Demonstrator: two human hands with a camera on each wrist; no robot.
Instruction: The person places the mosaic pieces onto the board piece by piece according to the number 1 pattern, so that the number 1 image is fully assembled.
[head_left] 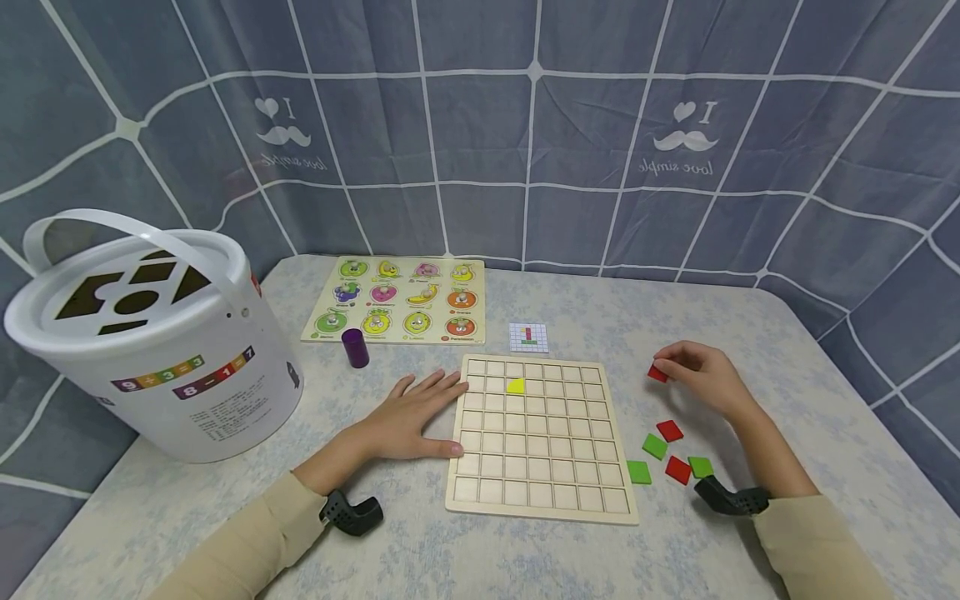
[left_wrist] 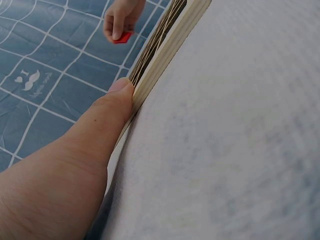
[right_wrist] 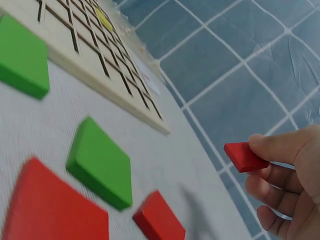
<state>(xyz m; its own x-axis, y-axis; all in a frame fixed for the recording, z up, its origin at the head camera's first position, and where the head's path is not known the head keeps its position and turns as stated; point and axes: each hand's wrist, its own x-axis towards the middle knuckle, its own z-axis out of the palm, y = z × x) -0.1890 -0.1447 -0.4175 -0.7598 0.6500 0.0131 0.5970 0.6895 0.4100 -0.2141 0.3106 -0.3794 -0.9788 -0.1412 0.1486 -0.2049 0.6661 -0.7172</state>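
Observation:
My right hand (head_left: 703,379) pinches a red square tile (right_wrist: 246,156) between thumb and fingers, raised above the table to the right of the wooden grid board (head_left: 542,505). My left hand (head_left: 408,421) lies with spread fingers at the board's left edge, its thumb (left_wrist: 120,92) and fingertips touching the rim. One yellow tile (head_left: 515,386) sits in a cell near the board's upper left. Loose on the table below my right hand are red tiles (head_left: 678,470) and green tiles (head_left: 655,446). A small pattern card (head_left: 528,337) lies just behind the board.
At the left stands a white bucket (head_left: 247,408) with a handle and shape holes in its lid. A fruit puzzle board (head_left: 401,293) lies at the back, with a purple cylinder (head_left: 356,348) upright before it. A blue curtain (head_left: 480,133) hangs behind the table.

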